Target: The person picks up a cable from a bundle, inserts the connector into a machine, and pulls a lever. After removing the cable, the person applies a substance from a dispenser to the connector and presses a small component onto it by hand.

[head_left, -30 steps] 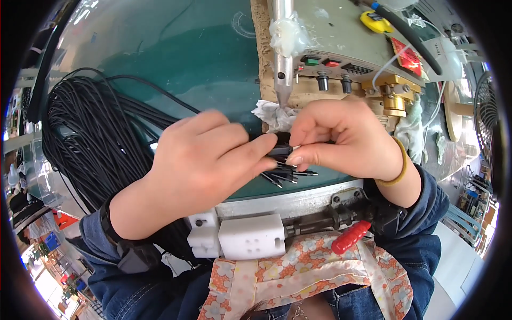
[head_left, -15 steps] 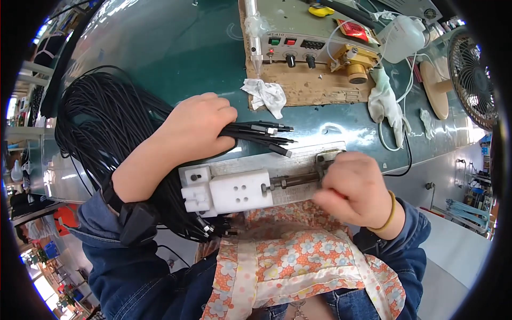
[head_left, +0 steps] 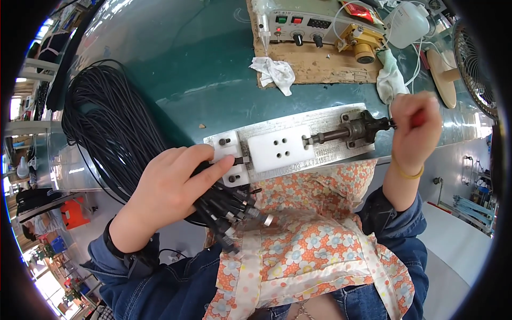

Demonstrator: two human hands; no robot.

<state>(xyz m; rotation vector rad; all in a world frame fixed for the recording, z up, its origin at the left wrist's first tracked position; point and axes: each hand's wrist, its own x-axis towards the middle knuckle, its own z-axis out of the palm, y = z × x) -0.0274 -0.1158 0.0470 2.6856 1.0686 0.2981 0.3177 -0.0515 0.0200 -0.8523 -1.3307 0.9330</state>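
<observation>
My left hand [head_left: 170, 184] is closed on black cables, its thumb and forefinger at one cable connector [head_left: 241, 160] lying at the fixed white block [head_left: 226, 144] of a clamping jig. More cable ends [head_left: 229, 208] with metal plugs hang below that hand, over the jig's near edge. A white sliding block [head_left: 280, 150] with several holes stands to the right, a small gap from the fixed block. Its rod runs to a dark metal toggle clamp [head_left: 360, 129] on the silver base plate [head_left: 341, 152]. My right hand [head_left: 418, 128] is closed around the clamp's red handle [head_left: 418, 118], mostly hidden by fingers.
A large coil of black cable [head_left: 106, 106] lies on the green table [head_left: 202, 69] to the left. At the back stand a control box [head_left: 304, 24] on cardboard, a crumpled tissue [head_left: 274, 73], a white bottle [head_left: 408, 25], a glove [head_left: 391, 77] and a fan [head_left: 474, 69].
My left hand came down from above the jig to its left block, cable ends now hanging on the near side. My right hand moved right and up; the sliding block now stands apart from the fixed one.
</observation>
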